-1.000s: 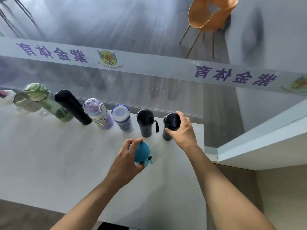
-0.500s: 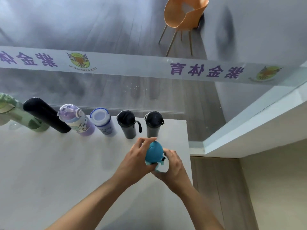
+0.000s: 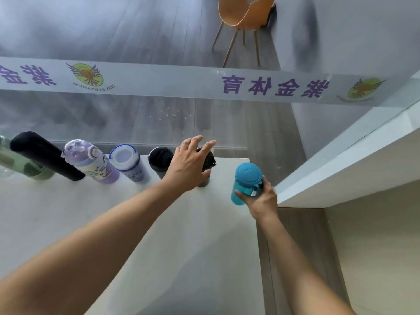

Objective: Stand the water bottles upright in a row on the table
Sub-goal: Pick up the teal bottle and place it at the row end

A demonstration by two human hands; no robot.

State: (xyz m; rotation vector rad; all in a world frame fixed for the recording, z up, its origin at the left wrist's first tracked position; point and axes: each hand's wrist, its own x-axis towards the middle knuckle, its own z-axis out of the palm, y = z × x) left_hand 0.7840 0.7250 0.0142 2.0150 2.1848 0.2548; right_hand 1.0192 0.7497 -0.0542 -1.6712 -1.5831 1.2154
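Right grip: the right hand (image 3: 261, 198) is closed around the teal bottle (image 3: 246, 183), fingers wrapped on its lower body; the bottle is upright at the far right corner of the bench (image 3: 159, 223). Whether its base touches the surface cannot be told.
Left grip: the left hand (image 3: 191, 164) is open, fingers spread, holding nothing; it lies over the dark grey bottle (image 3: 208, 164), and contact cannot be confirmed.
Dark grey bottle: under the left grip, upright, just left of the teal bottle and apart from it.
Row left of the left grip: black-lidded bottle (image 3: 159, 160) just beside the hand, then white bottle with blue rim (image 3: 127, 162), purple bottle (image 3: 91, 162), tall black flask (image 3: 45, 153), green bottle (image 3: 22, 164) at the frame edge; all stand along the far edge of the bench.
Beyond the grips: glass panel with a frosted band (image 3: 204, 83) of purple lettering; orange chair (image 3: 245, 14) on the floor behind it.
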